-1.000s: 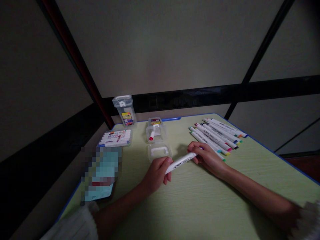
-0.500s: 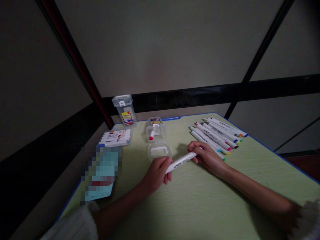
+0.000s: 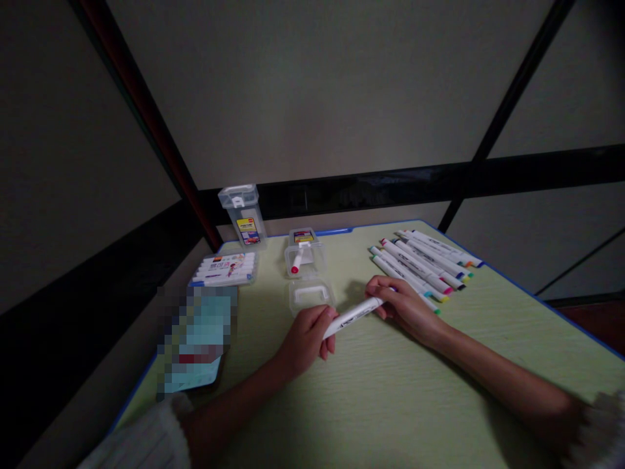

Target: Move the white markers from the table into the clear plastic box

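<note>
A white marker pen [image 3: 355, 316] with dark lettering is held slantwise above the table between both hands. My left hand [image 3: 308, 337] is closed around its lower left end. At the upper right end, my right hand [image 3: 398, 305] pinches it, and a bit of purple shows by the fingers. Just beyond my left hand lies a clear plastic lid [image 3: 311, 295] with a handle. It adjoins an open clear box [image 3: 317, 260] lying on its side, in which a red-tipped marker [image 3: 297, 262] rests. Several loose white markers [image 3: 415, 268] with coloured ends lie beyond my right hand.
On the light green table [image 3: 351, 404], a closed clear box [image 3: 247, 218] stands upright at the back left. In front of it is a flat pack of markers [image 3: 224, 269]. A phone-like device [image 3: 202, 345], partly pixelated, lies at left. A wall panel [image 3: 332, 98] rises behind.
</note>
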`<state>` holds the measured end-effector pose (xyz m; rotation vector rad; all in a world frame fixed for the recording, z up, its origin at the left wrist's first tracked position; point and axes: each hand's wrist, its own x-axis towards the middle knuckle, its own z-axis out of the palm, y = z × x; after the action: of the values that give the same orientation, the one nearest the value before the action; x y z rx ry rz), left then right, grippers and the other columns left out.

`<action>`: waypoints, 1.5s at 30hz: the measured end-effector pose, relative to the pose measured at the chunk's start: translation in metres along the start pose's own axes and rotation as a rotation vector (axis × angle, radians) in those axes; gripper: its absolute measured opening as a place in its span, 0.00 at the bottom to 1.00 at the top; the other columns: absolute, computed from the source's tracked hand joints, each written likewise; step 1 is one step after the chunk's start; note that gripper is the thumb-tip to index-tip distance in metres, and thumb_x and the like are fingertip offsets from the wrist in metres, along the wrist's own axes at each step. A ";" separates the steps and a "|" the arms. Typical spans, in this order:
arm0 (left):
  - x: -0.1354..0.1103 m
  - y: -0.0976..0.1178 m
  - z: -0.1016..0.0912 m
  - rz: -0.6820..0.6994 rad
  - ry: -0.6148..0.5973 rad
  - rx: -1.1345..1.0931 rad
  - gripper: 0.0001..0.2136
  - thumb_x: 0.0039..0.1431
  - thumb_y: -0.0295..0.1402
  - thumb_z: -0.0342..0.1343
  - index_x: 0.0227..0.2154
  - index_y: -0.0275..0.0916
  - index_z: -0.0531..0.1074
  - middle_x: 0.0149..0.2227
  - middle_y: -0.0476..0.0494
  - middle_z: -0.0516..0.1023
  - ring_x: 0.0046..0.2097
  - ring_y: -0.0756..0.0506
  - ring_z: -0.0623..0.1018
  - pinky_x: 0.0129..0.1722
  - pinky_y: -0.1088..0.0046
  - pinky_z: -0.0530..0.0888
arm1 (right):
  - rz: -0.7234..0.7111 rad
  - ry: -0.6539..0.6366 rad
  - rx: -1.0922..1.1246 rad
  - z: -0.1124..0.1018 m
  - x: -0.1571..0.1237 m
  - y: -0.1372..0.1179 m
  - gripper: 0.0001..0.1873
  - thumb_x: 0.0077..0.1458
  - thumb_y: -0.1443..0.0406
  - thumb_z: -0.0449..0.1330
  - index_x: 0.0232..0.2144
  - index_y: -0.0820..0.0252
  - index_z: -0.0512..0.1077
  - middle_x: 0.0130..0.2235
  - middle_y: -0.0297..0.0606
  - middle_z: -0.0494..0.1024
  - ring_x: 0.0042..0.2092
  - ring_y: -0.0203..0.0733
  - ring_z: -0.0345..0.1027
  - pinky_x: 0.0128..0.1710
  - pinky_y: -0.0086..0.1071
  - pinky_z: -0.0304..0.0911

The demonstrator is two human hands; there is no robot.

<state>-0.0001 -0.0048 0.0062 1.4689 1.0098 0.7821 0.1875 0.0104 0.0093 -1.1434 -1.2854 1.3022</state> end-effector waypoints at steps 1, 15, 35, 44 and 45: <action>0.000 0.000 0.000 -0.001 0.000 0.001 0.16 0.55 0.43 0.44 0.21 0.36 0.63 0.12 0.55 0.63 0.13 0.56 0.61 0.13 0.81 0.57 | -0.002 0.001 -0.002 0.000 0.000 0.000 0.08 0.47 0.64 0.55 0.19 0.61 0.66 0.11 0.28 0.60 0.15 0.30 0.47 0.17 0.28 0.38; 0.000 -0.001 0.000 0.012 -0.007 0.010 0.16 0.55 0.43 0.43 0.20 0.37 0.62 0.12 0.55 0.63 0.13 0.56 0.61 0.13 0.81 0.57 | 0.003 0.002 -0.013 -0.001 0.000 0.001 0.07 0.46 0.65 0.55 0.19 0.61 0.66 0.12 0.28 0.61 0.16 0.30 0.48 0.17 0.28 0.39; -0.001 -0.002 0.001 0.018 -0.013 0.027 0.16 0.55 0.43 0.43 0.20 0.37 0.62 0.13 0.55 0.63 0.13 0.56 0.61 0.14 0.80 0.57 | -0.010 -0.003 -0.011 -0.001 0.000 0.003 0.08 0.48 0.65 0.54 0.20 0.61 0.65 0.11 0.28 0.61 0.16 0.29 0.48 0.17 0.28 0.38; -0.001 -0.002 0.000 0.044 -0.024 0.091 0.17 0.57 0.41 0.41 0.18 0.37 0.61 0.13 0.55 0.62 0.14 0.56 0.61 0.16 0.80 0.59 | 0.001 -0.015 -0.003 -0.001 0.000 0.002 0.08 0.48 0.65 0.54 0.20 0.61 0.65 0.11 0.27 0.60 0.16 0.29 0.47 0.17 0.28 0.38; -0.002 -0.002 0.000 0.047 -0.025 0.103 0.17 0.57 0.41 0.42 0.17 0.37 0.61 0.13 0.55 0.62 0.14 0.56 0.61 0.16 0.80 0.59 | 0.002 -0.015 -0.005 -0.001 0.000 0.002 0.08 0.48 0.65 0.54 0.20 0.61 0.65 0.12 0.27 0.60 0.16 0.29 0.47 0.17 0.28 0.38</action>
<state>-0.0009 -0.0065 0.0040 1.5916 1.0123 0.7530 0.1887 0.0105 0.0071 -1.1405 -1.2993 1.3127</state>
